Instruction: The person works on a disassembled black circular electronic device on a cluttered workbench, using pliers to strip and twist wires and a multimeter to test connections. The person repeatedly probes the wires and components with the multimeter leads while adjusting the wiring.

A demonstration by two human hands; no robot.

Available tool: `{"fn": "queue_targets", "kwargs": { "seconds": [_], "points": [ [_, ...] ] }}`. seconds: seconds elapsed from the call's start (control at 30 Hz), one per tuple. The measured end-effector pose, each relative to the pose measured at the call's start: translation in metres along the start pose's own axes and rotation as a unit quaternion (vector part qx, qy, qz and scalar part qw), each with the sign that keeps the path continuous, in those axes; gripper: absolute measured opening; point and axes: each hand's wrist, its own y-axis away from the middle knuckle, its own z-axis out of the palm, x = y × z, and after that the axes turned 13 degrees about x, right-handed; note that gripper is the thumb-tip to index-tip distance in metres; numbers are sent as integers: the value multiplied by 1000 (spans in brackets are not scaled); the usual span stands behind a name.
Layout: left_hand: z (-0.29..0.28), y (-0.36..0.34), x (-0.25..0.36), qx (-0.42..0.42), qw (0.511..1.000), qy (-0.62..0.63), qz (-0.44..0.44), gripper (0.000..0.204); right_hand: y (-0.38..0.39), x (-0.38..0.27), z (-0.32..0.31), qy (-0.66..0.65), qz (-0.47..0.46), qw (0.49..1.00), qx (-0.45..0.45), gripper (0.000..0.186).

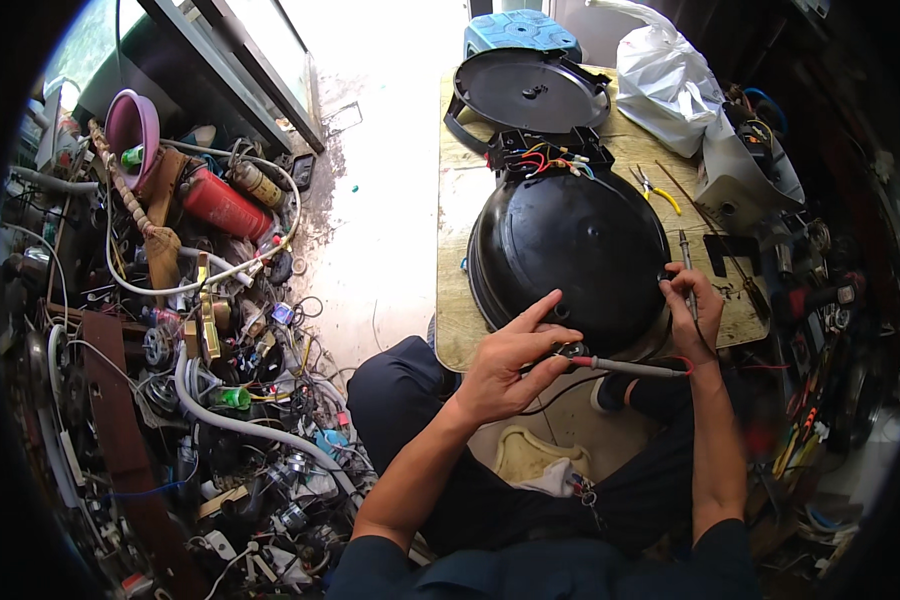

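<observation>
A black round-bodied appliance (pixel 575 250) lies on the wooden table with its lid (pixel 530 90) swung out at the far end. Coloured wires (pixel 545 160) show in its exposed hinge section. Over the near rim, my left hand (pixel 510 365) is closed on a small dark plug-like piece (pixel 570 350), index finger stretched along the body. A grey test probe with a red tip (pixel 625 368) lies against that piece, its tip at my left fingers. At the right rim, my right hand (pixel 695 305) pinches a second grey test probe (pixel 686 250), held upright with its lead trailing down.
Yellow-handled pliers (pixel 660 190) and a screwdriver (pixel 755 295) lie right of the appliance on the tabletop (pixel 460 340). Behind them are a white plastic bag (pixel 665 85) and a grey housing (pixel 750 175). A blue stool (pixel 520 35) stands beyond. Cluttered parts and hoses (pixel 240 430) fill the left floor.
</observation>
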Motion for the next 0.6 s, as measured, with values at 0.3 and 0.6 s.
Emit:
{"fn": "queue_targets", "kwargs": {
  "seconds": [0.3,0.6],
  "points": [
    [6,6,8,-35,998,-30,49,28,19,-11,-7,18,30,998,59,23],
    [45,53,-4,-295,955,-16,-17,24,59,-92,-19,-86,-176,947,-256,32]
  ]
}}
